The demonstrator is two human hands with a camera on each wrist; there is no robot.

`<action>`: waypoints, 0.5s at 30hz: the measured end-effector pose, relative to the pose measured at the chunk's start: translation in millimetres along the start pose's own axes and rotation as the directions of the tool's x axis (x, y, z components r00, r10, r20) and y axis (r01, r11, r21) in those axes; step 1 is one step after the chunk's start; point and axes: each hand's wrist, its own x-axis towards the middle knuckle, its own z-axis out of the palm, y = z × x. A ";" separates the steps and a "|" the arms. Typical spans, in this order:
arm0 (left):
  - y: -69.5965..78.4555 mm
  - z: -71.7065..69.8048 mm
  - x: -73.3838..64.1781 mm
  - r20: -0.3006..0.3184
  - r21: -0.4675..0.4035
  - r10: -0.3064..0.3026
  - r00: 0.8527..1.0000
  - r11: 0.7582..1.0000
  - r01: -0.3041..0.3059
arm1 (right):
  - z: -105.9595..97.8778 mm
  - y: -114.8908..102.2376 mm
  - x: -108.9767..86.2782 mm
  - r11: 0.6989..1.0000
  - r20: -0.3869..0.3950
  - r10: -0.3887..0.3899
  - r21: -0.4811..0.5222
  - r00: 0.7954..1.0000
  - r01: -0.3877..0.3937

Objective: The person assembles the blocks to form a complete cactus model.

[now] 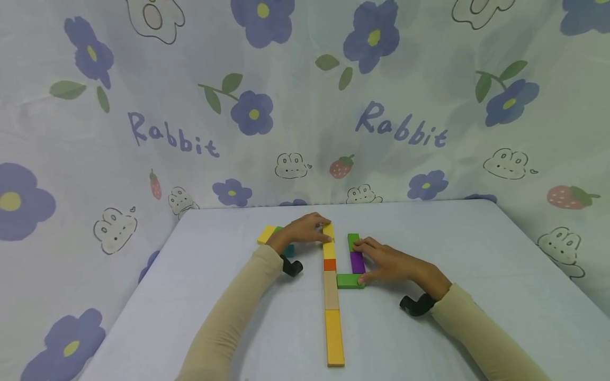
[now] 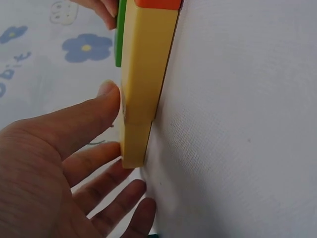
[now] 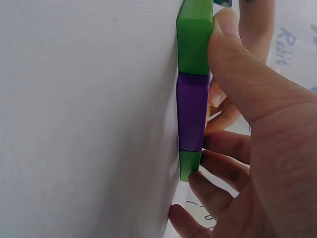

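Observation:
A straight row of flat blocks runs away from the person, from an amber block [image 1: 334, 337] through a beige block [image 1: 331, 290] and an orange-red block [image 1: 330, 264] to two yellow blocks. At its far end, my left hand [image 1: 302, 228] rests its thumb and fingertips along the side of the yellow blocks [image 2: 148, 64], fingers loosely spread. On the right, a green block [image 1: 349, 281] lies crosswise against the row. Behind it a purple block [image 3: 193, 113] and another green block [image 1: 353, 241] line up lengthwise. My right hand [image 1: 391, 263] touches the crosswise green block with its thumb and the farther ones with its fingertips.
Left of the row, partly behind my left wrist, lie a yellow block [image 1: 266, 234], a green block [image 1: 278, 229] and a teal block [image 1: 289, 250]. The white-covered table [image 1: 214, 227] meets a patterned cloth [image 1: 305, 132] at its back and sides.

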 end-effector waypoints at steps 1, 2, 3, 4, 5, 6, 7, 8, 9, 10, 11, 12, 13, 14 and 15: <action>-0.1 0.0 0.2 0.001 0.001 0.004 1.000 1.000 -0.004 | -0.1 -0.2 -0.1 1.000 0.001 0.002 0.001 1.000 -0.002; 0.1 0.0 0.2 0.002 0.001 0.009 1.000 1.000 -0.009 | 0.1 -0.2 -0.2 1.000 -0.001 0.000 0.002 1.000 0.000; 0.2 -0.1 0.1 0.002 0.000 0.013 1.000 1.000 -0.013 | 0.0 -0.3 -0.2 1.000 0.000 0.001 0.004 1.000 -0.001; 0.0 0.0 0.3 0.001 0.001 0.018 1.000 1.000 -0.018 | 0.0 -0.4 -0.2 1.000 0.000 -0.001 0.007 1.000 0.001; -0.3 0.2 0.6 0.000 0.003 0.021 1.000 1.000 -0.021 | -0.1 -0.6 -0.3 1.000 0.000 -0.003 0.011 1.000 0.003; -0.4 0.1 0.8 -0.001 0.006 0.024 1.000 1.000 -0.024 | -0.2 -0.8 -0.3 1.000 0.001 -0.004 0.014 1.000 0.004; -0.6 -0.1 0.9 -0.001 0.008 0.027 1.000 1.000 -0.027 | -0.3 -1.0 -0.4 1.000 0.002 -0.004 0.016 1.000 0.004; -0.6 -0.4 1.2 0.000 0.009 0.031 1.000 0.999 -0.031 | -0.5 -1.2 -0.4 1.000 0.002 -0.003 0.017 1.000 0.003; -0.9 -0.7 1.5 0.000 0.010 0.032 0.999 0.999 -0.032 | -0.6 -1.4 -0.4 1.000 0.002 -0.002 0.018 1.000 0.002; -1.1 -0.9 1.8 0.001 0.012 0.035 0.999 0.999 -0.035 | -0.9 -1.8 -0.6 1.000 0.003 0.000 0.019 1.000 0.000; -0.8 -1.4 1.9 0.003 0.012 0.035 0.999 0.999 -0.035 | -1.1 -2.2 -0.6 1.000 0.003 0.004 0.019 1.000 -0.004; -0.2 -2.0 1.7 0.004 0.011 0.035 0.999 0.999 -0.035 | -1.2 -2.6 -0.7 1.000 0.004 0.007 0.017 1.000 -0.007; 0.2 -2.5 1.5 0.006 0.011 0.035 0.999 0.999 -0.035 | -1.4 -2.7 -0.8 1.000 0.003 0.008 0.015 1.000 -0.009; 0.7 -2.9 1.3 0.006 0.010 0.034 0.999 0.999 -0.034 | -1.6 -2.9 -0.8 1.000 0.002 0.008 0.015 1.000 -0.008; 1.1 -3.2 0.9 0.005 0.009 0.032 0.999 0.999 -0.032 | -1.7 -3.0 -0.9 1.000 0.001 0.010 0.015 1.000 -0.010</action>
